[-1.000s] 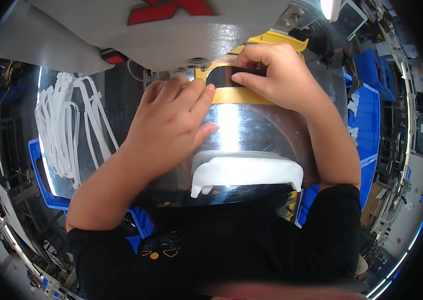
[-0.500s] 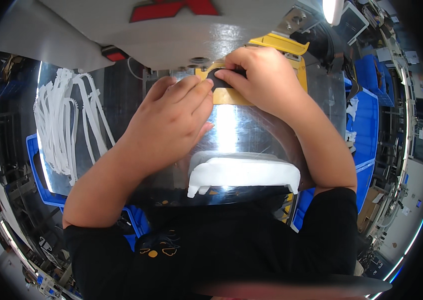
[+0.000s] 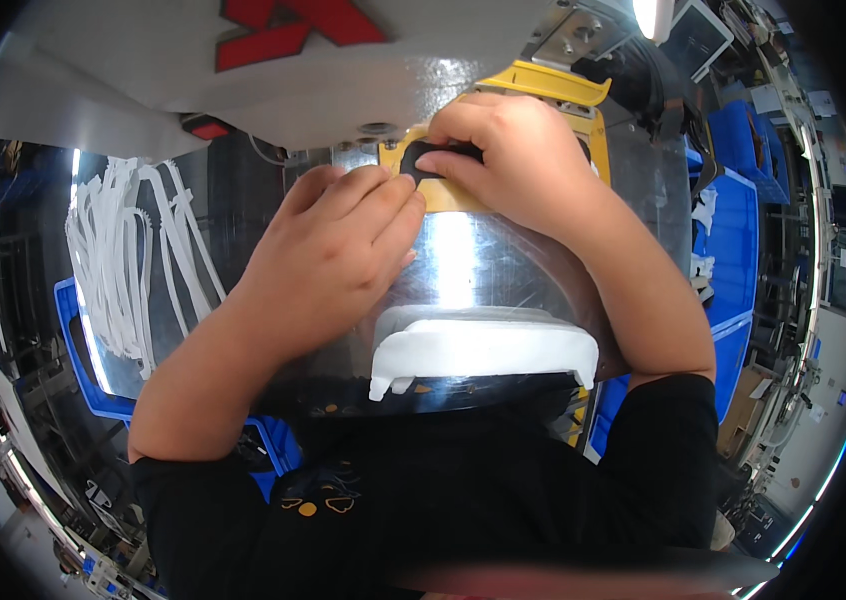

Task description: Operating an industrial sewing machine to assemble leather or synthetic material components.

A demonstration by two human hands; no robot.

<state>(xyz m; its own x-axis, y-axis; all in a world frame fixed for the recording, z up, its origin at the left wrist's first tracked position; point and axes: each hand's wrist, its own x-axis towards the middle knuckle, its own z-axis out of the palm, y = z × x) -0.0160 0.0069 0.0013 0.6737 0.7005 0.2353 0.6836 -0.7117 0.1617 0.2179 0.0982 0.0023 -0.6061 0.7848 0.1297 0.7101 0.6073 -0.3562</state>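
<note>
The black piece [image 3: 410, 162] on the yellow frame [image 3: 446, 198] looks light and probably soft, best pinched by its edge, as the right hand [image 3: 528, 160] does; the left hand [image 3: 338, 240] sits at its left end (gripping or not, I can't tell). The machine head [image 3: 343, 95] crowds above; white strips [image 3: 121, 260] and white pieces [image 3: 488, 348] share the counter [image 3: 453, 265].

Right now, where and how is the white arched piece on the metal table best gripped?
Probably pinched mid-span, coming from the near side: the white arched piece lies crosswise on the metal table, its narrow ends pointing toward the table's near edge, with an open gap between them that leaves room for fingers.
</note>
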